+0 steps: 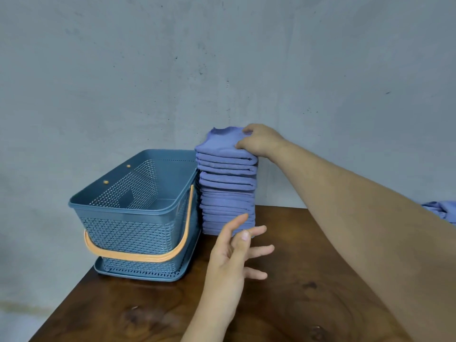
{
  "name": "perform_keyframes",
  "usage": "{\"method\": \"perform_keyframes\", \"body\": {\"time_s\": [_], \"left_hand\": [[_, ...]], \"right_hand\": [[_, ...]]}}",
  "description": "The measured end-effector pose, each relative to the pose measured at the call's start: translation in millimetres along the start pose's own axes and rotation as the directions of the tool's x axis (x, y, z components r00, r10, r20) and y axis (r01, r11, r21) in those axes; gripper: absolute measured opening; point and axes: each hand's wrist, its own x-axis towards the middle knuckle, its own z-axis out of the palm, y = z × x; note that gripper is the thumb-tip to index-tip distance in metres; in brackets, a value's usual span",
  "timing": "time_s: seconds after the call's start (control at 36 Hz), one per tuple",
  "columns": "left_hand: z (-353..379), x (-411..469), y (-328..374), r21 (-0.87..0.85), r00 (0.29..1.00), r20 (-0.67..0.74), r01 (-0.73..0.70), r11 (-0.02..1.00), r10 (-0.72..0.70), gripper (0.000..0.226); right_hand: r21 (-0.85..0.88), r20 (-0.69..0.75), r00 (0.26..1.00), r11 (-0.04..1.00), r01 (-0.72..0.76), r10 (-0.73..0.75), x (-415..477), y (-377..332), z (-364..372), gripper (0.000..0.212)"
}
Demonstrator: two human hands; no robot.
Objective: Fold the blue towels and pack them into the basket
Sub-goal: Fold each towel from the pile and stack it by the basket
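The right arm is being stretched from the lower right of the frame up to the centre, the wrist bent down over the stack of folded blue towels (227,193). The right hand (259,141) is being held narrow, its fingers curled over the right edge of the top towel (222,141), which is being gripped. The left hand (232,255) is being raised at lower centre, in front of the stack's base, its fingers spread wide and nothing being held; contact with the stack cannot be told. The stack is standing on the bench (296,304), just beside the right wall of the basket (138,225). Another blue towel (441,211) is lying at the right edge.
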Motion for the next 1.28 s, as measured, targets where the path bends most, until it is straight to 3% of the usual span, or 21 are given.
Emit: {"method": "perform_keyframes", "body": {"time_s": [0.08,0.14,0.19,0.31,0.47,0.69,0.78,0.92,1.0,1.28], "left_hand": [[1.9,-0.7,1.0,0.011,1.000,0.004,0.008,1.000,-0.008,0.052],[3.5,-1.4,1.4,0.021,1.000,0.005,0.007,1.000,-0.007,0.052],[5.1,-2.2,1.8,0.031,1.000,0.007,0.009,0.999,-0.009,0.049],[5.3,-3.3,2.6,0.030,1.000,0.022,0.012,0.999,-0.012,0.047],[3.4,-1.7,-0.8,0.024,0.998,0.048,0.028,0.999,-0.029,0.051],[5.5,-1.5,-9.7,0.038,0.992,0.118,0.041,0.998,-0.045,0.046],[3.9,-2.0,-13.9,0.050,0.991,0.121,0.045,0.998,-0.051,0.046],[6.3,-1.1,-17.2,0.105,0.994,0.070,0.071,0.992,-0.079,0.051],[9.4,-1.8,-20.3,0.202,0.996,0.030,0.072,0.977,-0.080,0.039],[38.0,-24.9,-42.0,0.538,0.981,0.185,-0.051,0.841,-0.059,0.029]], "right_hand": [[-0.293,-0.147,0.964,0.940,0.172,-0.223,1.6,-12.0,-4.7,0.059],[-0.307,-0.101,0.908,0.881,0.360,-0.406,5.2,-20.9,-5.7,0.047],[-0.296,0.028,0.891,0.847,0.441,-0.454,9.9,-27.2,-3.0,0.039],[-0.324,0.198,0.906,0.848,0.420,-0.373,20.3,-36.3,8.8,0.039],[-0.335,0.338,0.905,0.866,0.372,-0.259,32.2,-37.2,20.0,0.070],[-0.275,0.374,0.897,0.896,0.350,-0.235,36.1,-36.0,18.0,0.071],[-0.174,0.298,0.910,0.921,0.349,-0.288,25.3,-31.5,4.8,0.066],[0.091,0.044,0.936,0.934,0.344,-0.349,-32.0,-3.2,-29.9,0.051],[0.213,-0.008,0.927,0.905,0.369,-0.376,-89.6,31.9,-46.2,0.044],[0.214,-0.045,0.989,0.966,0.147,-0.140,-250.1,207.1,-65.5,0.034]]}}
